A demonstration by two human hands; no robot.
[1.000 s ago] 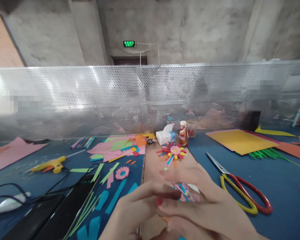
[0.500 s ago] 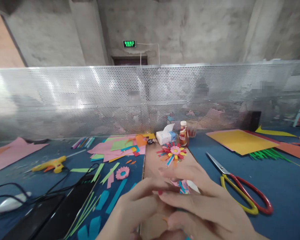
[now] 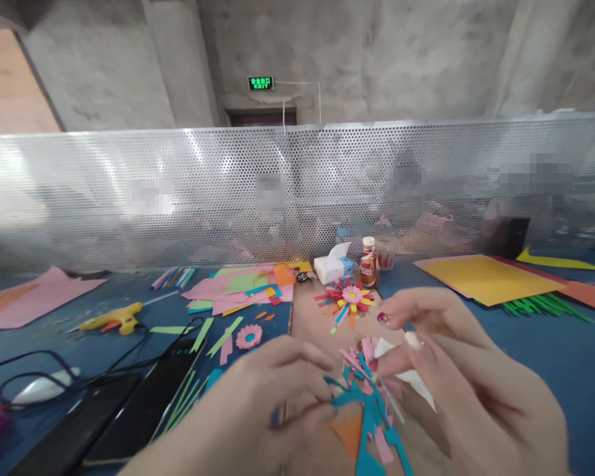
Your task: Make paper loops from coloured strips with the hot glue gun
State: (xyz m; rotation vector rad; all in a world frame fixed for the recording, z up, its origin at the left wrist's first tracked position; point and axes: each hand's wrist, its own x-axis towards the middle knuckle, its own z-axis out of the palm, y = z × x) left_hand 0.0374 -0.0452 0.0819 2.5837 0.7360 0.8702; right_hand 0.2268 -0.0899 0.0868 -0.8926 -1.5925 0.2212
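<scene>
Low in the head view, my left hand (image 3: pixel 272 403) is closed, its fingertips pinching a bundle of cut paper strips (image 3: pixel 369 396) in teal, pink and orange. From the right, my right hand (image 3: pixel 456 377) pinches the pink tips of the same bundle together with a white scrap (image 3: pixel 409 377). Both hands hover over a brown cardboard sheet (image 3: pixel 317 324). A finished multicoloured paper flower (image 3: pixel 347 299) lies on the cardboard just beyond them.
A small pink paper flower (image 3: pixel 248 336), loose strips and stacked coloured paper (image 3: pixel 238 291) lie to the left, with a yellow glue gun (image 3: pixel 114 318) and black cables. A tissue box (image 3: pixel 333 268) and small bottle (image 3: pixel 369 263) stand by the perforated metal screen (image 3: pixel 178 192). Yellow paper (image 3: pixel 480 277) lies right.
The hands have parted slightly and lifted the strip bundle, which now fans out into view. The view shifted a little to the left, and the right hand now covers the scissors.
</scene>
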